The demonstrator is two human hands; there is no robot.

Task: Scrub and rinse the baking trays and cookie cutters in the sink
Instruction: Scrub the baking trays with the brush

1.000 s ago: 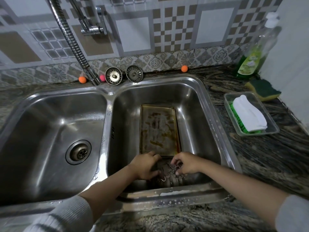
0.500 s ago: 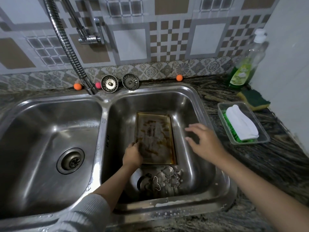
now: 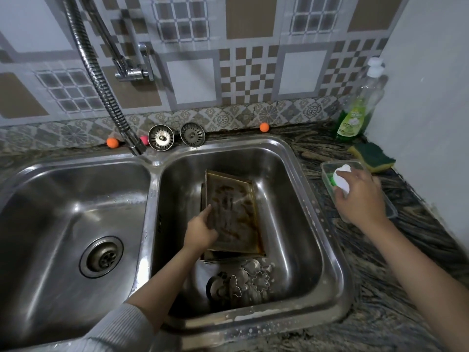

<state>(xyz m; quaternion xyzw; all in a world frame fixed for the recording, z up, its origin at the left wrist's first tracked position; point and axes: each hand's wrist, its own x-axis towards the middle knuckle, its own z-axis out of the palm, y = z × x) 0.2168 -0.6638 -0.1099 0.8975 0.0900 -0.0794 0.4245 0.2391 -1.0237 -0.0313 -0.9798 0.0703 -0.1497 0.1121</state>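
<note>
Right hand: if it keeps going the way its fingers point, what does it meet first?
The right hand already has its fingers on the white brush in the clear tub. Straight on lies the tub's far rim, then probably the green sponge; depth is unclear.

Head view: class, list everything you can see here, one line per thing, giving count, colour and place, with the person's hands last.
Sink: one, steel, two basins.
Trays: a stack, count unclear, brown-stained, right basin.
Cutters: several, silver, right basin, near the front.
Hose: one, chrome, above the left basin.
Tap: one, chrome, on the wall.
Strainers: two, steel, behind the sink.
Balls: two orange, one pink, by the backsplash.
Bottle: one, green liquid, right corner.
Sponge: one, yellow and green, counter.
Tub: one, clear, counter.
Brush: one, white, in the tub.
Left hand: holds the top tray.
Right hand: grips the brush.
</note>
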